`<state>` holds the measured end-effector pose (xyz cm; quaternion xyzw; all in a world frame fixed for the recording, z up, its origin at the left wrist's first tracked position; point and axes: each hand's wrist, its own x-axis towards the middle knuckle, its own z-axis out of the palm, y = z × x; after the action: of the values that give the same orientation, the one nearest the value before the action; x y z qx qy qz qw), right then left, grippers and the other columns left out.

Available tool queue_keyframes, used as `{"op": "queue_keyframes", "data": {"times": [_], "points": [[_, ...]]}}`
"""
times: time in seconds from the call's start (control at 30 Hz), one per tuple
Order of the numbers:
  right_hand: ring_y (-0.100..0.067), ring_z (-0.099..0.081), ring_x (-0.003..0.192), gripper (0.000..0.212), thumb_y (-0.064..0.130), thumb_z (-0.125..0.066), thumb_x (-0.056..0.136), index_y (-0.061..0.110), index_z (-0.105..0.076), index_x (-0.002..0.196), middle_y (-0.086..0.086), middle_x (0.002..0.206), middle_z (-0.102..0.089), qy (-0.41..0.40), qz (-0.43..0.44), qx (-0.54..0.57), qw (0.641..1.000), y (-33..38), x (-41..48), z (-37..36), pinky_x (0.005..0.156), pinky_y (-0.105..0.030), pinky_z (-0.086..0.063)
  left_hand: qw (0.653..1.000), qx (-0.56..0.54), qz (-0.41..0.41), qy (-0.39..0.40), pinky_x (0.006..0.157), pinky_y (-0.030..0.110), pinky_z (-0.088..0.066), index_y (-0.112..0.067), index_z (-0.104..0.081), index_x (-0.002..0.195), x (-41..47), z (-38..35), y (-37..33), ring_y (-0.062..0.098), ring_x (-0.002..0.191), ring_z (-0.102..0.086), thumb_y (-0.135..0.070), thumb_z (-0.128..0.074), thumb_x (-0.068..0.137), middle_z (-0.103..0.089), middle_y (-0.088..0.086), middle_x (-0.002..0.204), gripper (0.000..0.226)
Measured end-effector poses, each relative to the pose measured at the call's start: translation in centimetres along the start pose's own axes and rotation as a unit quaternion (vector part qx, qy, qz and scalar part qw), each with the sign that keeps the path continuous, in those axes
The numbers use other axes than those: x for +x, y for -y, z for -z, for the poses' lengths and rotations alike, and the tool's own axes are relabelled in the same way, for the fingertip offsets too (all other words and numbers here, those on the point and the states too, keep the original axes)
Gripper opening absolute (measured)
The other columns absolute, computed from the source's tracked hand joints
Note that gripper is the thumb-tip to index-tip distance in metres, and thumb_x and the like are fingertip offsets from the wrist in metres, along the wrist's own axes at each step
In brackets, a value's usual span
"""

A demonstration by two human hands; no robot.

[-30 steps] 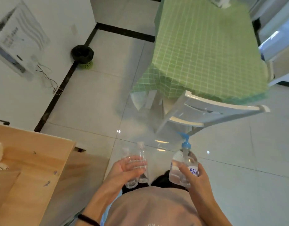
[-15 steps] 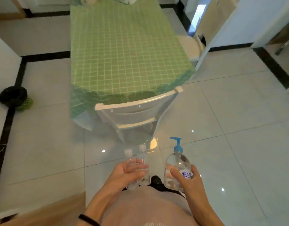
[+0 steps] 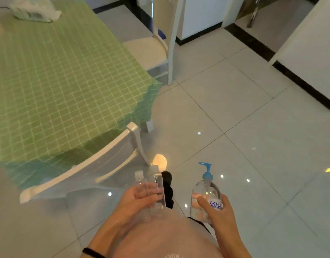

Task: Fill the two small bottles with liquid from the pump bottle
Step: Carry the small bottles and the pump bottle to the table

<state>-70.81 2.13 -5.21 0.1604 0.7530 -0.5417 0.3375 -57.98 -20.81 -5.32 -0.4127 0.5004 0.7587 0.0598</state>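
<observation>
**Both hands full over the tiled floor**

We see the left hand point(image 3: 140, 200) held in front of the body, its grip curled round the 2 small bottles point(image 3: 156, 178). They stand side by side, roughly upright with caps up, and they touch each other. Both are clear, and we cannot tell whether they hold any liquid.

The right hand point(image 3: 217, 211) has its grip wrapped round the lower body of the pump bottle point(image 3: 205, 190), with the thumb across the label. The blue pump head point(image 3: 207, 173) stands upright on top, its spout pointing left. The pump bottle is near the small bottles but apart from them.

All 3 are held in the air above the tiled floor point(image 3: 253, 108). Ahead to the left, a white chair point(image 3: 97, 168) stands next to a surface point(image 3: 58, 81) covered by a green checked cloth. A black band point(image 3: 91, 252) circles the left wrist.
</observation>
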Motion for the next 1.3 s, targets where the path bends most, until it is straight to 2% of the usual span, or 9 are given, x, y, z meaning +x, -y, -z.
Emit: {"op": "queue_keyframes", "data": {"times": [0.23,0.33,0.5,0.67,0.77,0.93,1.1,1.2,1.3], "points": [[-0.028,-0.070,0.100,0.069,0.037,-0.088,0.071,0.023,-0.054,0.130,-0.008,0.113,-0.068,-0.023,-0.001,0.021,1.000,7.3,7.4,-0.9,0.080,-0.046,-0.062,0.999,0.005,0.009,0.037,0.073,0.024,-0.061,-0.004,-0.069,0.120,8.8,-2.7,-7.4,0.022,0.102,-0.077,0.001,-0.080,0.083,-0.080,0.011,0.110,0.039],[-0.030,-0.071,0.100,0.072,0.039,-0.089,0.068,0.024,-0.054,0.129,-0.009,0.114,-0.068,-0.035,0.005,0.030,0.999,11.6,10.6,-1.2,0.087,-0.053,-0.060,0.998,-0.001,0.016,0.054,0.085,0.032,-0.063,-0.001,-0.066,0.121,12.5,-4.2,-10.5,0.028,0.107,-0.075,0.003,-0.079,0.083,-0.079,0.013,0.113,0.041],[-0.025,-0.073,0.096,0.064,0.040,-0.092,0.062,0.035,-0.060,0.117,-0.002,0.106,-0.072,-0.063,0.012,0.056,0.996,17.0,15.5,-1.7,0.088,-0.053,-0.060,0.996,0.013,0.027,0.079,0.084,0.032,-0.062,0.001,-0.065,0.121,19.0,-6.3,-15.5,0.030,0.107,-0.075,-0.001,-0.087,0.078,-0.078,0.014,0.114,0.048],[-0.008,-0.074,0.077,0.057,0.046,-0.091,0.061,0.039,-0.059,0.107,0.014,0.086,-0.073,-0.090,0.019,0.052,0.994,21.5,20.8,-1.2,0.067,-0.034,-0.061,0.995,0.040,0.023,0.087,0.097,0.041,-0.058,-0.008,-0.066,0.123,24.3,-8.4,-20.8,0.026,0.110,-0.075,-0.011,-0.089,0.075,-0.079,0.008,0.116,0.053],[-0.010,-0.074,0.078,0.055,0.040,-0.089,0.065,0.038,-0.058,0.111,0.009,0.089,-0.072,-0.077,0.026,0.039,0.996,24.1,25.1,-0.8,0.058,-0.025,-0.058,0.995,0.042,0.022,0.086,0.099,0.042,-0.058,-0.006,-0.066,0.122,27.4,-10.2,-23.6,0.027,0.112,-0.074,-0.015,-0.087,0.069,-0.079,0.009,0.116,0.058],[-0.020,-0.073,0.086,0.057,0.033,-0.090,0.069,0.032,-0.057,0.116,0.002,0.099,-0.070,-0.034,0.037,-0.002,0.999,30.6,33.1,0.4,0.074,-0.042,-0.064,0.999,0.024,0.002,0.041,0.100,0.042,-0.056,-0.007,-0.065,0.124,32.5,-13.6,-28.2,0.025,0.112,-0.074,-0.019,-0.084,0.070,-0.079,0.007,0.116,0.059],[-0.021,-0.072,0.088,0.067,0.035,-0.093,0.066,0.030,-0.053,0.121,0.001,0.103,-0.069,0.016,0.045,-0.034,0.998,38.2,40.0,1.6,0.068,-0.035,-0.060,0.999,-0.034,0.002,-0.024,0.093,0.037,-0.058,-0.009,-0.070,0.121,36.5,-17.3,-32.1,0.028,0.112,-0.073,-0.022,-0.091,0.067,-0.079,0.010,0.116,0.059],[-0.024,-0.070,0.097,0.074,0.035,-0.092,0.065,0.028,-0.051,0.126,-0.001,0.112,-0.067,0.055,0.039,-0.055,0.996,42.0,43.7,1.1,0.082,-0.048,-0.062,0.997,-0.064,-0.004,-0.052,0.099,0.041,-0.056,-0.009,-0.071,0.121,38.6,-18.3,-34.1,0.028,0.112,-0.074,-0.024,-0.094,0.066,-0.079,0.010,0.116,0.061],[-0.027,-0.069,0.097,0.075,0.032,-0.092,0.066,0.024,-0.050,0.128,-0.005,0.111,-0.066,0.089,0.035,-0.087,0.992,45.1,46.4,-0.6,0.084,-0.051,-0.061,0.989,-0.114,-0.009,-0.095,0.098,0.039,-0.057,-0.006,-0.069,0.123,40.2,-17.8,-35.8,0.027,0.111,-0.074,-0.022,-0.097,0.062,-0.078,0.012,0.117,0.069]]}}
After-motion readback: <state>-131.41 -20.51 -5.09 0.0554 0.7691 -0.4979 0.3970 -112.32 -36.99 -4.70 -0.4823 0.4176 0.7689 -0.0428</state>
